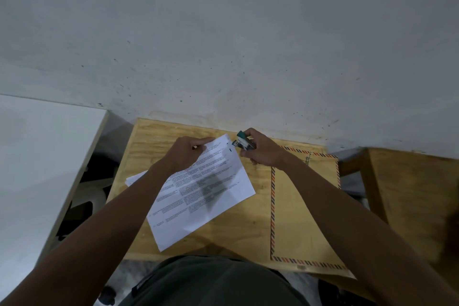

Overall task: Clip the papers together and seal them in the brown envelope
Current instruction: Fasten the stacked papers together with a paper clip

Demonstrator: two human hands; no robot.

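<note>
Head view: both arms stretched forward over plywood table [139, 156]. Left hand [185, 154] pinches far corner of printed papers [201, 191], lifted askew. Right hand [263, 151] grips teal stapler [243, 142] just beside that corner. Brown envelope [300, 211] flat at right, under right forearm.

1. Ahead of you stands a grey wall [223, 32], speckled with small dark marks, more of them low down.
2. Your work surface is a plywood table [255, 206], pale yellow-brown with visible grain, its far edge against the wall.
3. To your left lies a white tabletop [37, 156], with a light wooden edge facing the plywood table.
4. The gap between those two holds dark, indistinct objects [87, 194]; what they are cannot be told.
5. To your right sits a second wooden surface [409, 194], set apart by a narrow gap.
6. Dark olive clothing [211, 283] fills the bottom centre.
</note>
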